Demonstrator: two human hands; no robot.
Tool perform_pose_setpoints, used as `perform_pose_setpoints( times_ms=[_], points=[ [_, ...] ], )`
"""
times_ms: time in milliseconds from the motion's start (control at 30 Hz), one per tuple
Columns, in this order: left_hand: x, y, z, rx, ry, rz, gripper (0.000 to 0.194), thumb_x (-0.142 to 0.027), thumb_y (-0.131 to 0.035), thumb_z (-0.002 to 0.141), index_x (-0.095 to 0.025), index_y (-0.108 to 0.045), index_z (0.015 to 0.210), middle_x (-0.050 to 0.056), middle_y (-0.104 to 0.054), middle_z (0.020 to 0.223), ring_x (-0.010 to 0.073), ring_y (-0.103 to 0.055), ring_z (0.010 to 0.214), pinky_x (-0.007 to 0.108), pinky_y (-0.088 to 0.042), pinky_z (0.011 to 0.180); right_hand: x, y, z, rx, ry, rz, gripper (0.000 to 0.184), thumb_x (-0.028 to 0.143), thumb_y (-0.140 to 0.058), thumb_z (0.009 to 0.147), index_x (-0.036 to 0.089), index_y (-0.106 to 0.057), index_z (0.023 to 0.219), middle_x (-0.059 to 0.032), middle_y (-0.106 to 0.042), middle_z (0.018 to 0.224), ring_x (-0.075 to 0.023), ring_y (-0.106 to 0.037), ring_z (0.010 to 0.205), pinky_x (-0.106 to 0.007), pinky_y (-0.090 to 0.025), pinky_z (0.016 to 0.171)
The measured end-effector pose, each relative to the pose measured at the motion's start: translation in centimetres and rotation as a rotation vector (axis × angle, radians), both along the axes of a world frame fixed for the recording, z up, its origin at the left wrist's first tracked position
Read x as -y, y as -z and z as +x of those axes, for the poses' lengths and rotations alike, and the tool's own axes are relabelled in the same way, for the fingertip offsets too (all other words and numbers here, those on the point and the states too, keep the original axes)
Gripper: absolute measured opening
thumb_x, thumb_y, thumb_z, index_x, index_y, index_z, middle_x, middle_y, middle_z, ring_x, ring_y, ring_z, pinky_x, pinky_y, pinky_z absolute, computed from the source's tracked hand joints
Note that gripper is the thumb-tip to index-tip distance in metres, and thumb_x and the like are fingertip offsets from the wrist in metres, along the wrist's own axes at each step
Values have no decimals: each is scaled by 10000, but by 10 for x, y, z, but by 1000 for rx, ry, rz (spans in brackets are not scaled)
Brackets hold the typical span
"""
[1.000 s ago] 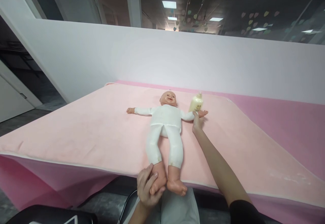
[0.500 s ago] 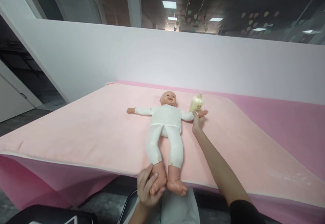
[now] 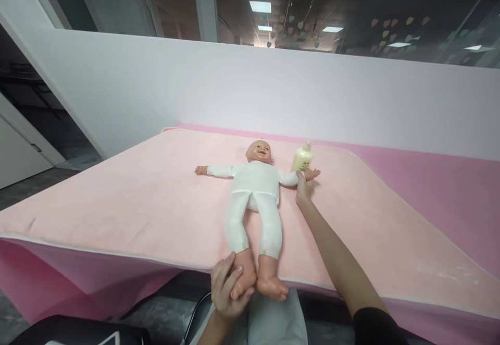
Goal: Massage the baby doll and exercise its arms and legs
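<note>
A baby doll with a white cloth body lies on its back, arms spread, its bare feet at the table's near edge. My left hand is closed around the doll's foot on the left side of the picture, thumb beneath and fingers over it. At the doll's outstretched arm on the right, my right hand grips near the wrist, thumb on top; its other fingers are mostly hidden. Just behind that arm stands a pale yellow bottle with a small printed face, its lower part partly covered by the doll's arm.
A peach blanket covers the table over a pink cloth, which hangs down in front. Behind rises a white partition with glass above. A black chair is at the lower left.
</note>
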State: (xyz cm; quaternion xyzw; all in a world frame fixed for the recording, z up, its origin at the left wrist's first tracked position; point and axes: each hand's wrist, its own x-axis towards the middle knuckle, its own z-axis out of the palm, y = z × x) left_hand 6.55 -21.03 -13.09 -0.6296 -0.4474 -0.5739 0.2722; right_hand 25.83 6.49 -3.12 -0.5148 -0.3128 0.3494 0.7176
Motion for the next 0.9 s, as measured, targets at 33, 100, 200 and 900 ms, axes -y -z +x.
perform_pose_setpoints(
  times_ms=[33,100,200,900],
  points=[
    [0,0,0,3,0,1,457,-363,-537,926,-204,-543,1355,169,-685,1167,256,-673,1004,402,-562,792,1,0,0,-2,-5,1,825,310,-672,707,209,-364,1466,-64,-295,1597,-196,-389,1419,-341,-366,1146],
    [0,0,0,12,-8,3,443,-365,-537,924,-210,-554,1339,163,-692,1159,253,-680,994,400,-563,791,1,-1,1,3,-14,-3,845,316,-671,716,234,-334,1487,-54,-310,1592,-194,-404,1410,-345,-373,1142],
    [0,0,0,8,-9,5,435,-392,-540,921,-202,-566,1312,160,-694,1156,251,-688,986,393,-561,793,1,-1,2,14,-29,-22,869,336,-666,733,256,-288,1512,-50,-335,1581,-193,-428,1394,-351,-379,1138],
    [1,2,0,9,-2,-5,455,-369,-533,929,-209,-542,1355,164,-682,1178,254,-670,1010,404,-559,798,3,-4,0,4,-20,-7,871,321,-663,721,221,-301,1508,-63,-315,1589,-189,-398,1413,-334,-356,1150]
  ],
)
